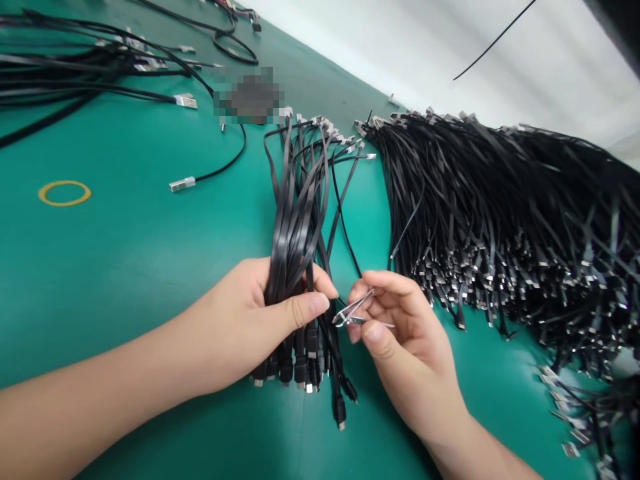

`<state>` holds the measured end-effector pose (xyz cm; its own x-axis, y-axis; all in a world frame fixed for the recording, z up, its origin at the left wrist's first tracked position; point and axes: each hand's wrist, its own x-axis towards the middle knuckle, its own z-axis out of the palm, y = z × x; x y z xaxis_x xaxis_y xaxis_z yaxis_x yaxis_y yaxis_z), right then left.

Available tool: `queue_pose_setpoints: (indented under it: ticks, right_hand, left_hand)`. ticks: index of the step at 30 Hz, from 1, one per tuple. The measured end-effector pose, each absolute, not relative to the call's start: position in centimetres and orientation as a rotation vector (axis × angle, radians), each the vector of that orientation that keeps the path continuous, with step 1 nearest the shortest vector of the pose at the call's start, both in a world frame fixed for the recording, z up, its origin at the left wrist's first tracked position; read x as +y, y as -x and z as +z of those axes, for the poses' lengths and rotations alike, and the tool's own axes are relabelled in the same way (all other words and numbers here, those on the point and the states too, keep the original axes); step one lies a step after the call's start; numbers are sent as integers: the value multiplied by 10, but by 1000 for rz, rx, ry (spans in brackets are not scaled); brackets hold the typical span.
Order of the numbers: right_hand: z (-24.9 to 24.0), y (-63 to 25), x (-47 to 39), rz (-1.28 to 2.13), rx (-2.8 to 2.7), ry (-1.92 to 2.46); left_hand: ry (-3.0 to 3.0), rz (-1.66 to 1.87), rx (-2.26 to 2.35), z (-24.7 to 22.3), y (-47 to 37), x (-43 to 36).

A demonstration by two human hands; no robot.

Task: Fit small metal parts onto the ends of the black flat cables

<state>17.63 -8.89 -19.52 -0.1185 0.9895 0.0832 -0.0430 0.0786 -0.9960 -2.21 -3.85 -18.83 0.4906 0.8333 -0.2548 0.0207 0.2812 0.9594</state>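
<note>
My left hand [275,317] is wrapped round a bundle of flat black USB cables [290,220], thumb across the front. Small black plugs with metal tips stick out below the fist, while the metal USB ends fan out on the table beyond it. Between the thumb and fingers of my right hand [405,333] is a silver nail clipper [350,312], its lever raised. The clipper's jaws point left, close to the right edge of the bundle. A cable passes behind my right fingertips; whether they touch it I cannot tell.
A large heap of black cables [475,193] covers the right side of the green table [150,267]. More cables [90,73] lie at the far left. A loose short cable [220,170] and a yellow ring [65,183] lie left of the bundle. A white wall [400,47] rises behind.
</note>
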Motion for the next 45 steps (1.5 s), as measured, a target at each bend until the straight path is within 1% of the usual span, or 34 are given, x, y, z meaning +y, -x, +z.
queue_pose_setpoints:
  ticks: [8,18,28,45]
  right_hand:
    - [-203,-171,-83,1234,-1367,1105]
    - [-202,-159,-83,1190,-1325,1062]
    - [-200,-158,-84,1132,-1284,1045]
    - [-203,-159,-87,1191,-1307,995]
  left_hand:
    - [-1144,604,923,-187,20,-41]
    - [-1168,676,854,-190,19,-38]
    - [-1261,707,979,-194,19,-37]
    - [-1155,677,982,-194,18,-40]
